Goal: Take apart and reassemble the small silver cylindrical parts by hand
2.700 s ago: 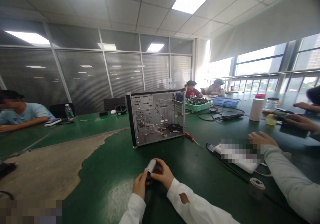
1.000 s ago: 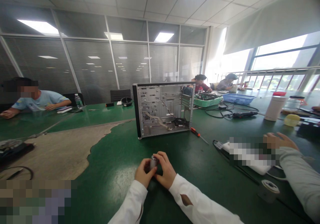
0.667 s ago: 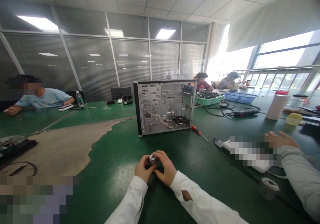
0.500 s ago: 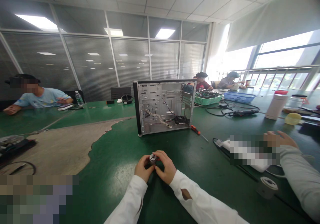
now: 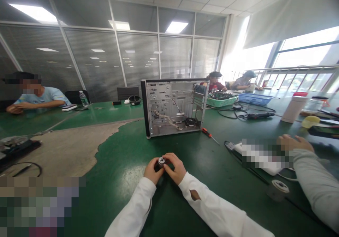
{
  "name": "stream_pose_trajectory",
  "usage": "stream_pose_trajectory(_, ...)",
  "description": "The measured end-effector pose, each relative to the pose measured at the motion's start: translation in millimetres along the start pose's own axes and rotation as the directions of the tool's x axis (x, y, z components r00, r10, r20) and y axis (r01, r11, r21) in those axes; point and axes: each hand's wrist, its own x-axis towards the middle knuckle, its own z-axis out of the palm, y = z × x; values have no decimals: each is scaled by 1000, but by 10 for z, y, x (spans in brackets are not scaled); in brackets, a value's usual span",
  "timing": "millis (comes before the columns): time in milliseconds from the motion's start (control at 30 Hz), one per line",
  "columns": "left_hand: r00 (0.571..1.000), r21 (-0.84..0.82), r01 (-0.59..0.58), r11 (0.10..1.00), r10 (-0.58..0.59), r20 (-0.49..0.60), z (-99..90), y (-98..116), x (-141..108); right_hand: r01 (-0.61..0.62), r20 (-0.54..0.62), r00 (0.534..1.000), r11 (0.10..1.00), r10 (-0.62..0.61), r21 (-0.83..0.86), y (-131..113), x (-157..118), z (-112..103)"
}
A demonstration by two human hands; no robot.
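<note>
Both of my hands are closed around a small metal cylinder (image 5: 161,162) just above the green table (image 5: 113,180). My left hand (image 5: 152,170) grips it from the left, thumb and fingers curled about its side. My right hand (image 5: 177,169) pinches it from the right, with the index finger over its upper rim and the thumb low at the front. Its round top end shows a small detail at the centre, too small to make out. Beyond my hands an open computer case (image 5: 177,106) stands upright, cables and a black fan inside it.
An orange-handled screwdriver (image 5: 210,136) lies by the case. To the right are a white power strip (image 5: 275,170), a co-worker's hand (image 5: 295,143) and a larger metal cylinder (image 5: 277,192). A green basket (image 5: 222,103) and a blue basket (image 5: 255,99) stand farther back.
My view has tipped slightly downward, so the scene sits higher. My hands keep their hold on the cylinder, whose top faces me a little differently. The person at left has brought their hands together.
</note>
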Motion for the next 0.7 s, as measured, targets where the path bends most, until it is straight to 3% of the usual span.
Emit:
stream_pose_trajectory(367,1000,49,23,999,-23,-7,8,240,-57,-9,-15,1000,1000,8,-14,19,12,-3)
stream_pose_trajectory(700,997,180,-77,981,73,27,24,24,-26,26,-69,997,998,-31,-62,49,9,10)
